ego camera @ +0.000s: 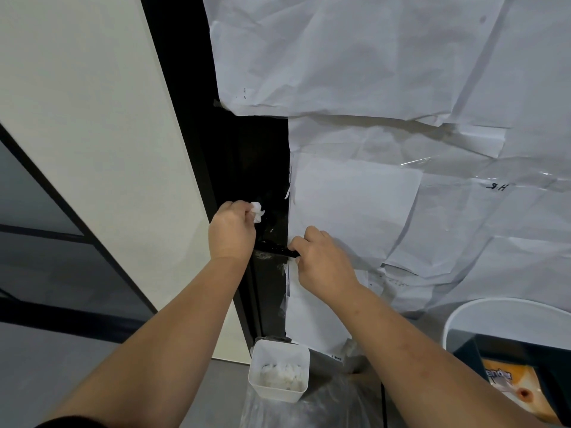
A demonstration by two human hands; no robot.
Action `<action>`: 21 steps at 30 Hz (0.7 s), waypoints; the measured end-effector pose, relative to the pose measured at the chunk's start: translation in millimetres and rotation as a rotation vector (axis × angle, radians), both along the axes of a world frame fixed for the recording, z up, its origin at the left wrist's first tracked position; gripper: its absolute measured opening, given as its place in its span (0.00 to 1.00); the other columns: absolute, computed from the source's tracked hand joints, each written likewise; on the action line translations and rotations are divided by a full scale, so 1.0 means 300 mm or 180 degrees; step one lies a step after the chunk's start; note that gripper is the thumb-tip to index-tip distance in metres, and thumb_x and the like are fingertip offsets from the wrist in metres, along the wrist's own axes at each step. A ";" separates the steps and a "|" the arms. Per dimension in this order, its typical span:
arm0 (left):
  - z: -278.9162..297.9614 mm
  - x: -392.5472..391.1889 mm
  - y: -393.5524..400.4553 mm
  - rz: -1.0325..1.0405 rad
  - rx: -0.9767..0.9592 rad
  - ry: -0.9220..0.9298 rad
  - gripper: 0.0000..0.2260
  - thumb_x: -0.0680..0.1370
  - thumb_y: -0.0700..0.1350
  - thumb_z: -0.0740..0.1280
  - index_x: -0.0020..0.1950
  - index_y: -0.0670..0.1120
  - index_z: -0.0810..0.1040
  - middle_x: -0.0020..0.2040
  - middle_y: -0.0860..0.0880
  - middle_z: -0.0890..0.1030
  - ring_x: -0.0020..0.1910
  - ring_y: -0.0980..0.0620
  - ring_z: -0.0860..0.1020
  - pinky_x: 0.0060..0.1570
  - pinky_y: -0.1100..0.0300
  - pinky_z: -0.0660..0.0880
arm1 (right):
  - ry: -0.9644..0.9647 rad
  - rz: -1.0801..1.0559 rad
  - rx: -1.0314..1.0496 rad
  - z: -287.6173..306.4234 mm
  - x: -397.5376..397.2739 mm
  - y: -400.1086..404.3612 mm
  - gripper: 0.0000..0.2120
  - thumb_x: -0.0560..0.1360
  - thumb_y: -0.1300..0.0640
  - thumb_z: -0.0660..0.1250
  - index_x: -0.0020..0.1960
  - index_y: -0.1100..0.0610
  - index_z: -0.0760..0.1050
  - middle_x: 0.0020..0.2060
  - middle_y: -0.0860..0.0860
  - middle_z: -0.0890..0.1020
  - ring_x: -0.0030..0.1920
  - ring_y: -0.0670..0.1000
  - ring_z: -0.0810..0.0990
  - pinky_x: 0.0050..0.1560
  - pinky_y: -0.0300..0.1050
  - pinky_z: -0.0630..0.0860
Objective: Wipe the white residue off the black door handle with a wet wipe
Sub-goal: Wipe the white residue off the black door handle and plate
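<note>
Two hands at work: left hand (232,230) pinching limp, soggy wipe (257,211) at eleven o'clock of rigid, likely slick handle (275,249), right hand (321,257) gripping its three-o'clock end; best kept bunched.

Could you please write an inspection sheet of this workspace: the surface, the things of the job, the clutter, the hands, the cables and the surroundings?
Surface: black door, bare strip between white paper sheets taped over it; white smears near the handle.
Job's things: black door handle, horizontal, white residue just below it; wet wipe, crumpled, above the handle.
Clutter: small white tub on the floor holding white wads; white bucket at lower right.
Hands: left hand pinches the wet wipe; right hand grips the handle's end.
Cables: nothing seen.
Surroundings: pale wall on the left, dark-framed glass panel beyond it, clear plastic sheet on the floor.
</note>
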State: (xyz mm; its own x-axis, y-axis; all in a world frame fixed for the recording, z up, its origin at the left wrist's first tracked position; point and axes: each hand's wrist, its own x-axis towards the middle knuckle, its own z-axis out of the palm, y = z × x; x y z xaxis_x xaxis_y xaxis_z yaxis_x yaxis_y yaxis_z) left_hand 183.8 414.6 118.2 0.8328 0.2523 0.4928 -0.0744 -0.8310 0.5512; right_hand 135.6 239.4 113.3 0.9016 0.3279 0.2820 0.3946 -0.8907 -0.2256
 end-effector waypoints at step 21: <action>-0.076 0.002 -0.008 0.0513 -0.2716 0.1064 0.04 0.78 0.42 0.70 0.48 0.41 0.80 0.40 0.46 0.81 0.38 0.47 0.83 0.42 0.57 0.80 | 0.0105 0.0013 0.0120 0.014 0.006 0.000 0.13 0.73 0.63 0.64 0.56 0.54 0.77 0.46 0.51 0.73 0.47 0.52 0.72 0.36 0.44 0.67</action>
State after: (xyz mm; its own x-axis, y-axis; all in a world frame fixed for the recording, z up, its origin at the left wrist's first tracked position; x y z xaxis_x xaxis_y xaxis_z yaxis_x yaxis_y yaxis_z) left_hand 184.4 412.0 95.4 0.8213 0.5439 -0.1721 0.2796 -0.1209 0.9525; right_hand 137.5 239.4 117.7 0.9094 0.3213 0.2642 0.3899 -0.8798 -0.2718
